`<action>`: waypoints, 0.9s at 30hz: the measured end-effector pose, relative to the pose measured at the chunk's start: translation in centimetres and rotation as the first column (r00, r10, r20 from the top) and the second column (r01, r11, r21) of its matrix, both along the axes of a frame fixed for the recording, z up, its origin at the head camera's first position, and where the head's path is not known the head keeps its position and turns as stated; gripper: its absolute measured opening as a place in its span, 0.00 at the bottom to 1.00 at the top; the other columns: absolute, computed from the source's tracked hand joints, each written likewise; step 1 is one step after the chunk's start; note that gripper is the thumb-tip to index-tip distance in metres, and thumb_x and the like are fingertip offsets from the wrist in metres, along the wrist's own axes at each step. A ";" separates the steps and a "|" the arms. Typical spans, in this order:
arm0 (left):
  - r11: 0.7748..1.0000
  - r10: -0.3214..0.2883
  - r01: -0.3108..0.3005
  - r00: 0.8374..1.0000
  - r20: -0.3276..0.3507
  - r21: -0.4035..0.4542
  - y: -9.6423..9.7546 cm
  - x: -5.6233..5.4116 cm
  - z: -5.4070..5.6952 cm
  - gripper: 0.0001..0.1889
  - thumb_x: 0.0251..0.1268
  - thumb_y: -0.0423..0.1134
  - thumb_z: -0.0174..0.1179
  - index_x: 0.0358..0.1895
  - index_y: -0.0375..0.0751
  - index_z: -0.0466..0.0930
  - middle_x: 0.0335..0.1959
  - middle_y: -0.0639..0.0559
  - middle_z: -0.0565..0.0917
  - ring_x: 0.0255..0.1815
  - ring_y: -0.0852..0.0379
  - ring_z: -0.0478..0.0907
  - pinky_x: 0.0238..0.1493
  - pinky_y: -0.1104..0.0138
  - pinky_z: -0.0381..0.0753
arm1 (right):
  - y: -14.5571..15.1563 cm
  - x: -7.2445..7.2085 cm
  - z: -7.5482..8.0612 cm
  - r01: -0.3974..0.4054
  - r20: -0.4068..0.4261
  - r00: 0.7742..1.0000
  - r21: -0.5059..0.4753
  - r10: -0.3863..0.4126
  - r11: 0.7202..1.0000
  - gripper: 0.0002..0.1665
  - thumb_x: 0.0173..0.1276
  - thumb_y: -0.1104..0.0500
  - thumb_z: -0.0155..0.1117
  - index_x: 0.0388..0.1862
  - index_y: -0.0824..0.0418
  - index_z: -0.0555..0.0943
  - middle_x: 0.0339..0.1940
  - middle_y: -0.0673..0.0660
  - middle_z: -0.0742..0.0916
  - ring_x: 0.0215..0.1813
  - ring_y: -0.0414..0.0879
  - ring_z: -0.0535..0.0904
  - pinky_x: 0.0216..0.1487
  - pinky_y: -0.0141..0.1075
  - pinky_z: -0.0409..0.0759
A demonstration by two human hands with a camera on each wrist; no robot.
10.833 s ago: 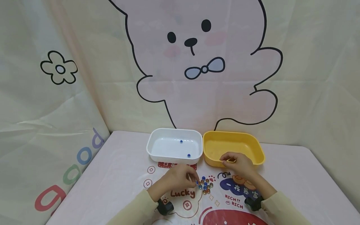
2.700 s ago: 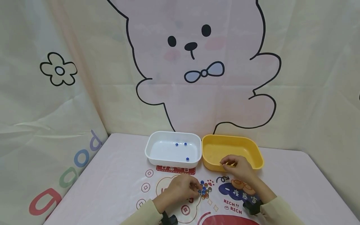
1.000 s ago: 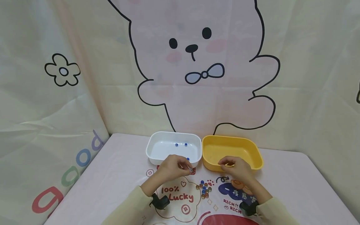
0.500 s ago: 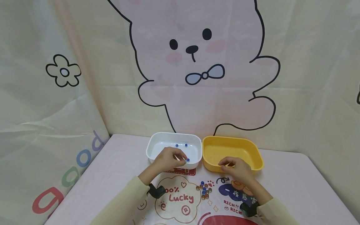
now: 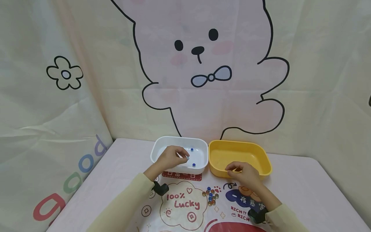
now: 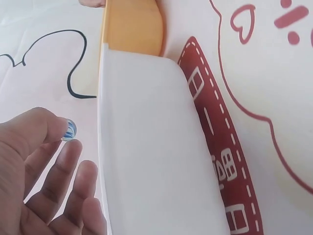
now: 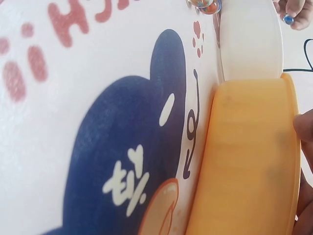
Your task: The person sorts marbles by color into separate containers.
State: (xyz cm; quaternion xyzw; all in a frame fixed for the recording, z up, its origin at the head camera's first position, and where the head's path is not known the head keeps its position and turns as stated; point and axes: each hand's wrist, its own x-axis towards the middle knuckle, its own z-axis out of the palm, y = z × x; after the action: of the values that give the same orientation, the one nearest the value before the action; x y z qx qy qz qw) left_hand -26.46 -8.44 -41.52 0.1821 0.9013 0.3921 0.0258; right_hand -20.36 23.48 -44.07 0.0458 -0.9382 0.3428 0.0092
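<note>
In the head view my left hand (image 5: 173,158) is over the white tray (image 5: 200,141). It pinches a clear marble with blue swirls (image 6: 71,130) between thumb and finger, above the rim in the left wrist view. Two blue marbles show on the tray floor, one toward the back (image 5: 192,149) and one near the front (image 5: 194,165); my hand covers part of the floor. My right hand (image 5: 244,174) holds the near rim of the yellow tray (image 5: 255,145), thumb on the rim (image 7: 304,128) and fingers partly hidden behind it.
The trays stand side by side against the backdrop (image 5: 318,80). Several brown and blue marbles (image 5: 210,196) lie loose in a cluster on the printed tablecloth (image 5: 185,222), in front of the gap between the trays. Black straps with cameras (image 5: 160,188) sit on both wrists.
My left hand has carried the swirled marble from the cluster up and leftward over the white tray. A third blue marble inside is now hidden by that hand. The right hand has stayed in place.
</note>
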 end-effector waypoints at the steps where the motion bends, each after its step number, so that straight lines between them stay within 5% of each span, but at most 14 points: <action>1: 1.000 0.002 -0.002 1.000 0.000 -0.004 0.0 -0.2 0.0 0.05 0.55 0.42 0.68 0.35 0.56 0.86 0.32 0.61 0.84 0.33 0.60 0.76 0.32 0.68 0.76 | 0.0 0.0 0.0 0.000 0.002 1.000 0.000 0.000 1.000 0.09 0.62 0.46 0.67 0.39 0.45 0.86 0.41 0.45 0.86 0.45 0.44 0.77 0.49 0.40 0.74; 27: 0.997 0.060 -0.055 0.994 0.093 -0.058 -1.1 -3.5 -1.8 0.05 0.57 0.43 0.68 0.37 0.54 0.86 0.32 0.60 0.82 0.38 0.59 0.75 0.42 0.64 0.73 | 0.2 0.0 0.2 -0.017 0.002 1.000 -0.008 0.017 1.000 0.08 0.63 0.46 0.67 0.39 0.45 0.85 0.40 0.45 0.86 0.46 0.44 0.77 0.52 0.44 0.76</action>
State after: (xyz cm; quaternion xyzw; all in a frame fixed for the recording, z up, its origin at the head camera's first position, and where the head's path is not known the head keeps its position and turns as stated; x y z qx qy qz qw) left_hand -29.95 -9.57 -43.32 0.1366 0.9145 0.3756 0.0625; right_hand -20.39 23.68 -43.92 0.0534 -0.9364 0.3467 0.0058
